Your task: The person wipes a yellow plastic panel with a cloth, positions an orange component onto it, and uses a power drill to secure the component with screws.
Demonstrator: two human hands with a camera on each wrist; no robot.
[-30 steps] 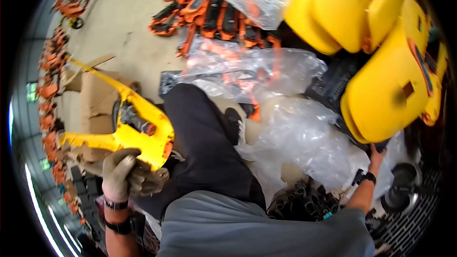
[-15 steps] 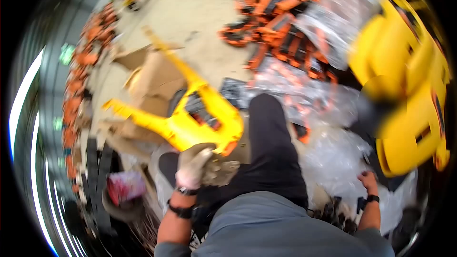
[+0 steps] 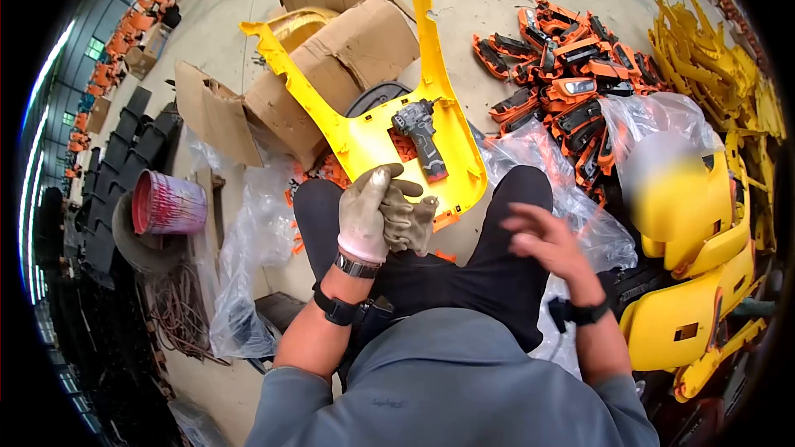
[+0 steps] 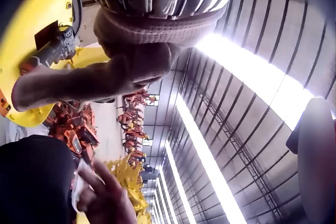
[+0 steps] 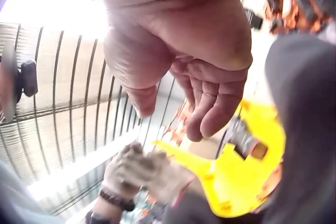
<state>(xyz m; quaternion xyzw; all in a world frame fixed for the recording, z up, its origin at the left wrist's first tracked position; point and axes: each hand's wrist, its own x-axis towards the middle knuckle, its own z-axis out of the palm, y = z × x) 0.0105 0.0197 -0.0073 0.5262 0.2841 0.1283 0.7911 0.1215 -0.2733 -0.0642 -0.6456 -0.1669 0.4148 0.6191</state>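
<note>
Fingers of the gloved left hand (image 3: 363, 213) curl over the lower edge of the yellow panel (image 3: 368, 139), gripping it, with a crumpled grey glove (image 3: 411, 222) bunched just beside them. That panel stands tilted on the person's lap, its two arms reaching away toward a cardboard box (image 3: 348, 54), and a black part (image 3: 422, 142) sits on its face. Bare and holding nothing, the right hand (image 3: 542, 242) hovers over the right thigh, fingers loosely spread. Orange parts (image 3: 563, 74) lie on the floor (image 3: 480, 0) beyond.
</note>
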